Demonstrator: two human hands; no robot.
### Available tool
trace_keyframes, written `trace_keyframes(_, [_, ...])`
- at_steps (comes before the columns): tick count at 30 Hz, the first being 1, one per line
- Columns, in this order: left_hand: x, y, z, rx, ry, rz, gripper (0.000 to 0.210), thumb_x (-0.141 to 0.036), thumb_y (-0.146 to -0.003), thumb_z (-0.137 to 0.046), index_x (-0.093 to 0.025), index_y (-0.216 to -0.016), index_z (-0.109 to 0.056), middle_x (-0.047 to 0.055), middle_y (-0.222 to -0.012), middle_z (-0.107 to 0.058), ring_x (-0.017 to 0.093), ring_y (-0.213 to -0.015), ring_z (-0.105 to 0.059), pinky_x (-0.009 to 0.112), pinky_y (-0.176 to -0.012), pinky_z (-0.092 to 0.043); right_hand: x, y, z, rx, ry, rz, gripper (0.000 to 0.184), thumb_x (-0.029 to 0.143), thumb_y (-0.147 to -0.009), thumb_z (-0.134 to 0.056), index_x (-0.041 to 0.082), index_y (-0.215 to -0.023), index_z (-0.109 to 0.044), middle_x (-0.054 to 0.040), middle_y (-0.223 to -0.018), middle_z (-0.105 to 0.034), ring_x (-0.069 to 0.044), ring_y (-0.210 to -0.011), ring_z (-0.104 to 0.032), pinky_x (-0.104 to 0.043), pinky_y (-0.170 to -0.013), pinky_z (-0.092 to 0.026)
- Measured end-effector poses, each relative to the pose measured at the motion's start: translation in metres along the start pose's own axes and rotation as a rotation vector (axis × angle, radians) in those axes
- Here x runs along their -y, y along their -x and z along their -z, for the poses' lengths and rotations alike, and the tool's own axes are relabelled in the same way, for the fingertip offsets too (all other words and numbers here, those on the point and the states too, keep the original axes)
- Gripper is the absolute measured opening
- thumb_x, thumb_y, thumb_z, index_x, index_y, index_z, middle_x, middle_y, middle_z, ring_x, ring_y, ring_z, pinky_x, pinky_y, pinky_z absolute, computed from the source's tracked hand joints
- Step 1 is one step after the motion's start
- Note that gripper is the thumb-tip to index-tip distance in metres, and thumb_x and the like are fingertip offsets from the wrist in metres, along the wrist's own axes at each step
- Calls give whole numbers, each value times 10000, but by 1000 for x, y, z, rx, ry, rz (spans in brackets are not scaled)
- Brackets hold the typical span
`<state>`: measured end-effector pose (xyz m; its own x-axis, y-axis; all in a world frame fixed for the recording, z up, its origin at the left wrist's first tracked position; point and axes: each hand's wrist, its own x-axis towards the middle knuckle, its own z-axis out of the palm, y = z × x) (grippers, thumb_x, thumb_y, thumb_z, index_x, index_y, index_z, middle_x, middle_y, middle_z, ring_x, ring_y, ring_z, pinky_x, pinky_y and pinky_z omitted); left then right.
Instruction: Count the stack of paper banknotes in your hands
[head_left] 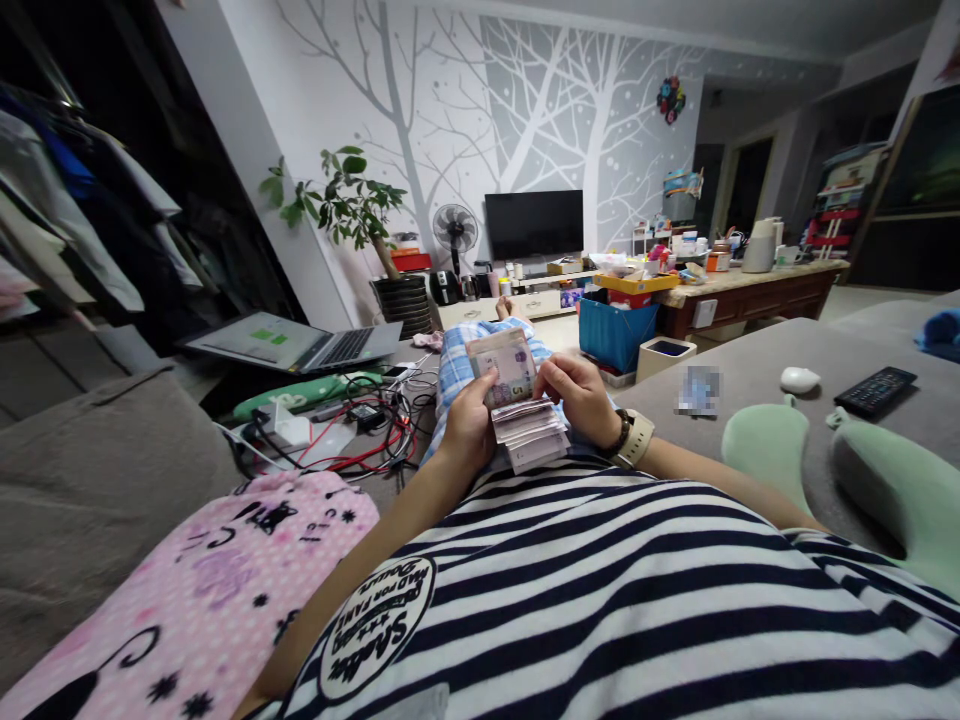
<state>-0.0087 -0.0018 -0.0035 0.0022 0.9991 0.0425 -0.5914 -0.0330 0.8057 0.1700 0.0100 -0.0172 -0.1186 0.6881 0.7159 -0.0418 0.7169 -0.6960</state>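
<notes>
Living room sofa [750, 370]; both hands [525, 410] grip banknote stack [529, 432].

Cables [360, 440] crowd left; sofa [750, 370] right lies open.

Even indoor light, fairly bright on the pale wall [450, 110] and ceiling; source not visible. Left side falls into deep shadow. Wide-angle bending at edges, verticals lean. Centre sharp; one small blurred patch [697, 390] on the grey sofa [750, 360].
</notes>
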Motion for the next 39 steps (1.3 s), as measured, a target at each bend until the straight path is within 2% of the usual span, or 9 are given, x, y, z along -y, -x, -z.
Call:
trace_keyframes(4, [-1,1,3,5,-7,-15,529,-206,-963,-929,-140,-1488,-919,144,-1214,-1010,421,-1179,-994,535,-1149,-799,0,-2,-1,-59,10,-17,831,1059,-961,-857,289,-742,-634,1,-704,-633,-193,-703,-484,-387,-737,-473])
trace_keyframes(7, [-1,2,6,31,-32,-18,427,-167,-926,-940,-165,-1353,-952,135,-1181,-1011,417,-1211,-991,508,-1149,-800,-3,-5,-1,-118,43,-73,800,997,-898,-959,288,-759,-615,19,-710,-605,-189,-729,-482,-370,-727,-442])
trace_keyframes(12, [1,1,8,29,-68,-47,278,-116,-916,-895,-203,-1172,-960,106,-1137,-1011,414,-1279,-984,496,-1165,-797,-8,-7,3,-50,88,-110,769,931,-912,-963,297,-730,-567,37,-679,-501,-191,-728,-445,-370,-700,-389])
trace_keyframes(16, [3,-1,4,1,-5,-37,307,-135,-959,-874,-166,-1250,-967,135,-1159,-1011,415,-1263,-988,505,-1164,-802,-9,-7,4,-26,89,-89,769,960,-926,-901,304,-721,-554,32,-685,-477,-199,-732,-439,-381,-709,-397])
trace_keyframes(23, [3,0,-5,-4,56,21,426,-359,-1055,-920,-165,-1432,-953,141,-1203,-1010,409,-1175,-999,514,-1104,-821,-3,-3,1,-34,62,-68,686,878,-951,-843,307,-726,-538,22,-687,-468,-211,-750,-440,-393,-730,-406])
trace_keyframes(27, [1,1,-3,-1,6,36,405,-352,-1078,-863,-193,-1438,-959,108,-1173,-1013,399,-1202,-992,487,-1116,-809,0,-1,0,-42,41,-53,611,803,-944,-842,299,-740,-563,20,-707,-499,-201,-739,-430,-397,-744,-417])
trace_keyframes(31, [2,-1,3,25,-14,39,387,-296,-1044,-872,-235,-1416,-963,109,-1214,-1014,412,-1208,-993,510,-1125,-804,0,-1,-1,-32,9,-71,584,790,-936,-898,291,-796,-629,3,-749,-575,-219,-788,-508,-385,-748,-471])
trace_keyframes(35, [2,-1,3,-16,-40,21,441,-277,-1018,-875,-270,-1452,-949,95,-1199,-1017,418,-1189,-996,518,-1095,-811,-2,-2,-3,-48,-25,-91,542,751,-923,-947,283,-852,-683,-13,-808,-656,-230,-828,-566,-378,-768,-515])
trace_keyframes(39, [0,2,0,-14,-64,57,413,-313,-1034,-874,-269,-1437,-949,98,-1193,-1017,422,-1189,-991,521,-1097,-806,-4,-2,-3,-39,-31,-93,551,768,-927,-945,286,-856,-687,-17,-811,-656,-237,-834,-571,-385,-775,-523])
